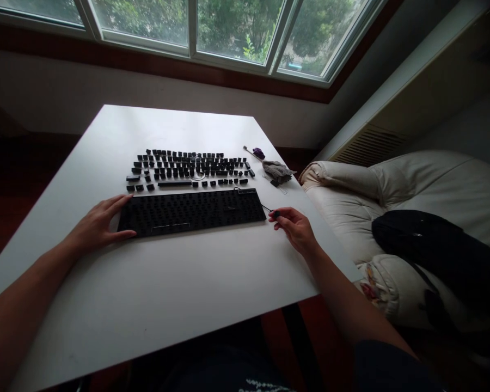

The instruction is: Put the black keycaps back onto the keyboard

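A black keyboard (196,212) with its keycaps off lies flat on the white table. My left hand (102,220) grips its left end, thumb at the front edge and fingers at the back corner. Off the keyboard's right end, my right hand (294,226) pinches a small black-handled tool (275,214). A thin dark shaft runs from it toward the keyboard's edge; its exact kind is too small to make out. Behind the keyboard, loose black keycaps (179,163) are laid out in rows, with the long space bar (175,184) in the nearest row.
A grey cloth (277,171), a brush (253,153) and a crumpled purple item (258,153) lie toward the table's right edge. Right of the white table (179,305) stands a cream sofa (338,190) with a dark bag (428,245) on it. Windows (237,32) line the far wall.
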`<state>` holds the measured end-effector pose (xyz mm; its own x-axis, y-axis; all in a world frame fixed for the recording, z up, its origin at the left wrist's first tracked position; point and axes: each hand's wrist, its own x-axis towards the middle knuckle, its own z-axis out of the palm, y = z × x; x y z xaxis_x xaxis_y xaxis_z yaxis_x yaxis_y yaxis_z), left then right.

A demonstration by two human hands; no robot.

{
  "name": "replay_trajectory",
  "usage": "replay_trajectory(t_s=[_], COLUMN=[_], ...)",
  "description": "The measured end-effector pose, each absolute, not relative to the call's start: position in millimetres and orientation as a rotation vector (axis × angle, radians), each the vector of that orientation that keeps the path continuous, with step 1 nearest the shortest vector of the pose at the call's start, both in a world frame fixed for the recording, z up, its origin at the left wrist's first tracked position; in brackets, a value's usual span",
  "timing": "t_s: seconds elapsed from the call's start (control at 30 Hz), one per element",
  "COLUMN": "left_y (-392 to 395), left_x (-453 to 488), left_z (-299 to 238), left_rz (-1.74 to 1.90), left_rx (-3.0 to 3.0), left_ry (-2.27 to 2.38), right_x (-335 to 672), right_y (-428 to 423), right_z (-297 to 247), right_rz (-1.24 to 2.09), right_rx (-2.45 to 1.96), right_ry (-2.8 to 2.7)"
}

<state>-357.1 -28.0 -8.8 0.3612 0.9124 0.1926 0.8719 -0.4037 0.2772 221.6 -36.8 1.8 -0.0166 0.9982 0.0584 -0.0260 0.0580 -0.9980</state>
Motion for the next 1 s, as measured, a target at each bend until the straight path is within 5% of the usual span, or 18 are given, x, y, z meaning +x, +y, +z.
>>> replay_trajectory(t_s=[0.7,1.0], left_y=[-26.7,-26.1], left_x=[-356.8,-357.3], left_z=[-8.8,-9.3], left_rz=[0.436,0.45], left_rx=[2.493,2.506], left_ry=[1.64,1.628], right_x=[186.9,208.2], right_y=[-50.5,-31.0], right_z=[24.4,2.9], right_rz=[0.656,0.958], right_rx=[-1.37,-1.33], right_ry=[-1.834,-1.584])
